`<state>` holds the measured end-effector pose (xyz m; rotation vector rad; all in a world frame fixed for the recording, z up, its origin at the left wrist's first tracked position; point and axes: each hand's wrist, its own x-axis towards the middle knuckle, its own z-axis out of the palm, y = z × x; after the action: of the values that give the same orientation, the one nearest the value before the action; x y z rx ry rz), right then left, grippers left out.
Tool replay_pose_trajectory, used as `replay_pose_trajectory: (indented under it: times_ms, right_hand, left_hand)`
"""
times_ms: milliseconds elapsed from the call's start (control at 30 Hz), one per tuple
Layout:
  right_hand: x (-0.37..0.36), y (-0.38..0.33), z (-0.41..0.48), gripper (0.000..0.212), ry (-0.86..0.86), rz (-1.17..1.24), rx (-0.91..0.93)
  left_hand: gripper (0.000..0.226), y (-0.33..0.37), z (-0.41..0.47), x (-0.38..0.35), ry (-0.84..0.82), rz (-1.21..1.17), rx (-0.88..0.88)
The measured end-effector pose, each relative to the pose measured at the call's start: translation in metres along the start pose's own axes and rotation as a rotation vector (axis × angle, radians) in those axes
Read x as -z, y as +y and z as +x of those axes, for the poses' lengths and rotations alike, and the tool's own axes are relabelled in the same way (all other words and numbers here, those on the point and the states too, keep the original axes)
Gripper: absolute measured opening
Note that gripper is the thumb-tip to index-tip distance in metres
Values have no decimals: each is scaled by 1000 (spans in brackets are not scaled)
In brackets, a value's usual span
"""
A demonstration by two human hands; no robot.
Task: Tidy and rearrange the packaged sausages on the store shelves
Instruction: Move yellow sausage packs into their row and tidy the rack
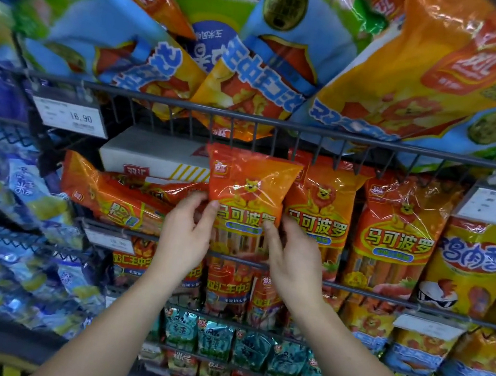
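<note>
Sausage pack (249, 194): orange, upright on the middle shelf, touching a twin pack (320, 212) on its right. Your left grip (185, 236) pinches its left edge, thumb on the front. Your right grip (293, 260) pinches the right edge, fingers tucked between it and the twin. Both are grasping the pack, neither is released.

Its bottom is hidden by your hands, so I cannot tell if it sits behind the rail (369, 293).

To do the step well, keep the pack vertical with the label forward. Slide it flush to the twin and drop the base behind the rail. Hold at mid-height, where the sticks probably give stiffness, because the top flap looks floppy. Watch the wires of the upper rail (251, 118) just above it.

The film is glossy, crinkled and likely slippery. Long rod shapes show through the clear lower window.

Left of it, a fallen pack (115, 196) lies on its side against a white box (154, 156), matte and hard-edged. It probably wants standing up next.

Further up, big pillow-shaped bags (421, 69) tilt forward over the upper rail.
</note>
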<state>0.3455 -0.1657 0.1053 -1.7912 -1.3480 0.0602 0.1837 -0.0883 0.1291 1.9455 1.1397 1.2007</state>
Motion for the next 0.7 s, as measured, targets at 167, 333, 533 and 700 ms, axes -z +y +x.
replay_pose_trajectory:
  times_ms: [167, 333, 533, 700]
  right_hand:
    - [-1, -7, 6, 33, 55, -106, -60]
    - [4, -19, 14, 32, 30, -233, -85]
    - [8, -30, 33, 38, -41, -363, -147]
    - [5, -31, 37, 44, -19, -483, -173]
  left_hand:
    - [5, -1, 21, -1, -55, -31, 32]
    - [14, -5, 31, -3, -55, -3, 29]
    - [18, -10, 43, -8, -89, 20, 69]
    - [22, -13, 52, -12, -103, 75, 43]
